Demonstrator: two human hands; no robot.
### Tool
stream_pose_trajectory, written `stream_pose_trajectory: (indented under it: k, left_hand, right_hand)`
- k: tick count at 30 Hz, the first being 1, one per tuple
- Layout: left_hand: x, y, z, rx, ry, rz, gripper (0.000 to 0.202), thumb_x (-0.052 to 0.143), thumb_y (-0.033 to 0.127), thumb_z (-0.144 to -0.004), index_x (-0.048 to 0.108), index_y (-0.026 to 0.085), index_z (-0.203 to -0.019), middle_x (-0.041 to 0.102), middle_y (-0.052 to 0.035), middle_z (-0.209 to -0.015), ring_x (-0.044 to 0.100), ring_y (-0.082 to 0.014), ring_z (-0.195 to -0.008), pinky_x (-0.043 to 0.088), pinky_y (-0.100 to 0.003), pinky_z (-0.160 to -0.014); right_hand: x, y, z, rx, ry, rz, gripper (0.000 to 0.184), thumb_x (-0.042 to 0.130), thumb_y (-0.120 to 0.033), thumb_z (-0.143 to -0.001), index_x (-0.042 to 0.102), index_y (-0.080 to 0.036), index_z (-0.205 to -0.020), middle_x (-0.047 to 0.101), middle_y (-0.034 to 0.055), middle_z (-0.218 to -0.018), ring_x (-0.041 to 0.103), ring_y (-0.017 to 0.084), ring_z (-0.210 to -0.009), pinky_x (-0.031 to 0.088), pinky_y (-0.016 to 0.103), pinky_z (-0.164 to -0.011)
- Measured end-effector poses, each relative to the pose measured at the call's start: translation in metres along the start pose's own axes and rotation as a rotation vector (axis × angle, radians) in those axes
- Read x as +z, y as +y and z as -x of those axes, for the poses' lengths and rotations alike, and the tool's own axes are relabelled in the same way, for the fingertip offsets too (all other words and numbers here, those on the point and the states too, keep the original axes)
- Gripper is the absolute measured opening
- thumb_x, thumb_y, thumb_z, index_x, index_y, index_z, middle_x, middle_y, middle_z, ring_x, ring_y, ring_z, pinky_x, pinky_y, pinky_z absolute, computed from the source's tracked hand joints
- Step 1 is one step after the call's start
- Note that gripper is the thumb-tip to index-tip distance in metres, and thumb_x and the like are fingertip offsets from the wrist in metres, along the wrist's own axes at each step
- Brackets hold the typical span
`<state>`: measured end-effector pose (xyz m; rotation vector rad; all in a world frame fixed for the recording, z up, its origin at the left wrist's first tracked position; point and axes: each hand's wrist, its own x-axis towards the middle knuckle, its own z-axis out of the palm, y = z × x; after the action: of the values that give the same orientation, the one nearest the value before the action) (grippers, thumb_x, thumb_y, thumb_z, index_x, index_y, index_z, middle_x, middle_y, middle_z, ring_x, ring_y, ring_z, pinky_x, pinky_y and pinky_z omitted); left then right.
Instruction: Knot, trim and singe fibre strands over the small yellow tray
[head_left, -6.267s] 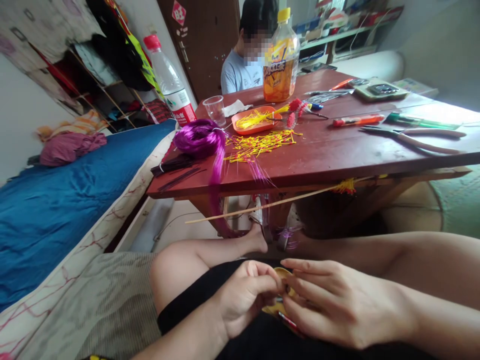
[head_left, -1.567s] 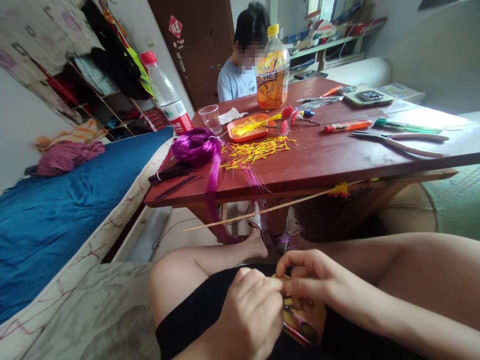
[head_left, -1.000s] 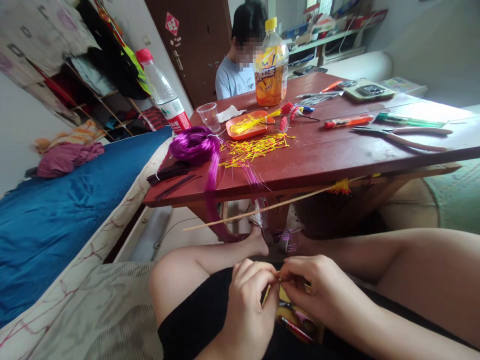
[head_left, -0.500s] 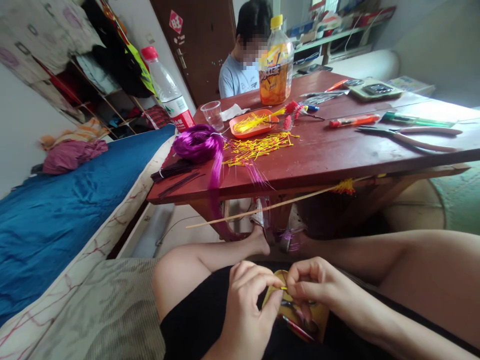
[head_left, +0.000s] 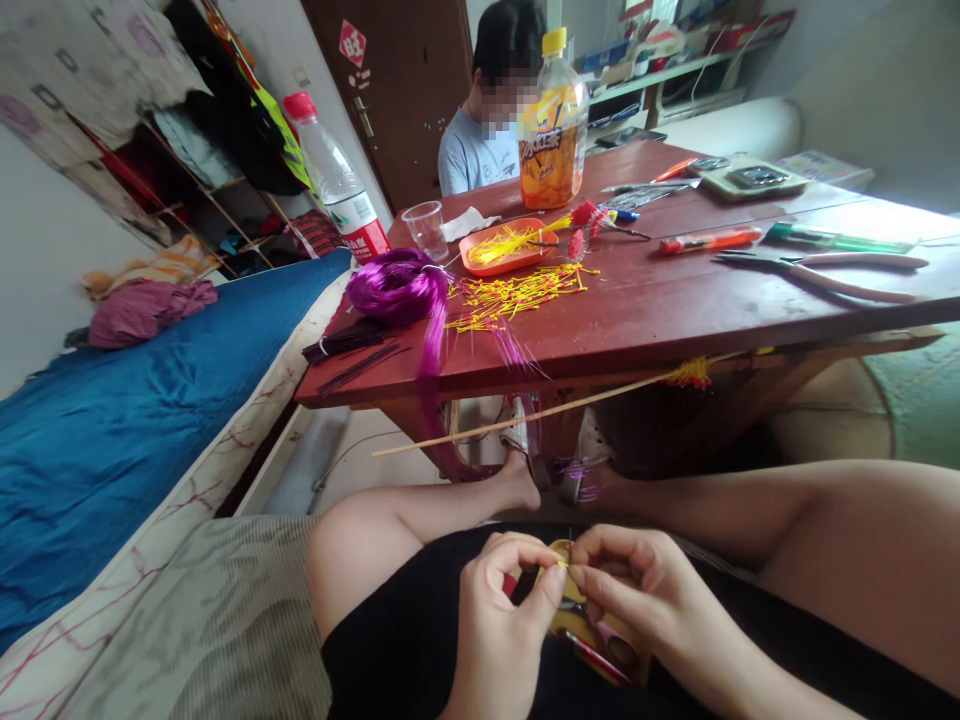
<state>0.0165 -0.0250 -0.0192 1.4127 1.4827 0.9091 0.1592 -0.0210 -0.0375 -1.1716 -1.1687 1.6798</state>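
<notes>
Both hands work over my lap at the bottom of the view. My left hand [head_left: 499, 620] pinches a thin yellow strand [head_left: 561, 563] between thumb and forefinger. My right hand [head_left: 645, 600] pinches the same small strand from the other side, fingertips touching the left ones. Under the hands, on my black shorts, lies a yellow tray [head_left: 600, 635] with red and dark bits in it. A long thin stick [head_left: 525, 415] with a red-yellow tuft at its far end juts out under the table edge.
A red table [head_left: 675, 310] ahead carries purple thread [head_left: 401, 285], scattered yellow strands [head_left: 517, 295], an orange dish [head_left: 502, 248], a cup, two bottles, pliers [head_left: 817, 270] and pens. Another person sits at its far side. A blue bed [head_left: 127, 400] runs along the left.
My hands stayed in my lap, shifting slightly lower and closer together; the fingertips keep pinching the small yellow strand. The view wobbled a little.
</notes>
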Motion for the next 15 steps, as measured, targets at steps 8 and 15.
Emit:
stream_pose_trajectory:
  k: [8, 15]
  left_hand:
    - [0.0017, -0.0019, -0.0014, -0.085, -0.051, 0.050, 0.009, 0.056, 0.020, -0.072, 0.058, 0.016, -0.064, 0.060, -0.0030, -0.068, 0.055, -0.0186, -0.067, 0.042, -0.028, -0.065]
    - [-0.0025, 0.0060, -0.0039, 0.068, -0.102, -0.217, 0.015, 0.052, 0.014, -0.072, 0.052, 0.018, -0.057, 0.057, -0.0032, -0.066, 0.053, -0.0198, -0.070, 0.039, -0.029, -0.067]
  right_hand:
    - [-0.0014, -0.0014, 0.0029, -0.295, 0.078, 0.514, 0.019, 0.047, -0.024, -0.080, 0.057, -0.016, -0.066, 0.058, 0.0018, -0.060, 0.054, 0.015, -0.055, 0.042, 0.024, -0.052]
    - [-0.0036, 0.0005, -0.0003, -0.372, 0.036, 0.677, 0.019, 0.044, -0.016, -0.080, 0.058, -0.017, -0.067, 0.058, 0.0015, -0.060, 0.054, 0.014, -0.055, 0.041, 0.023, -0.052]
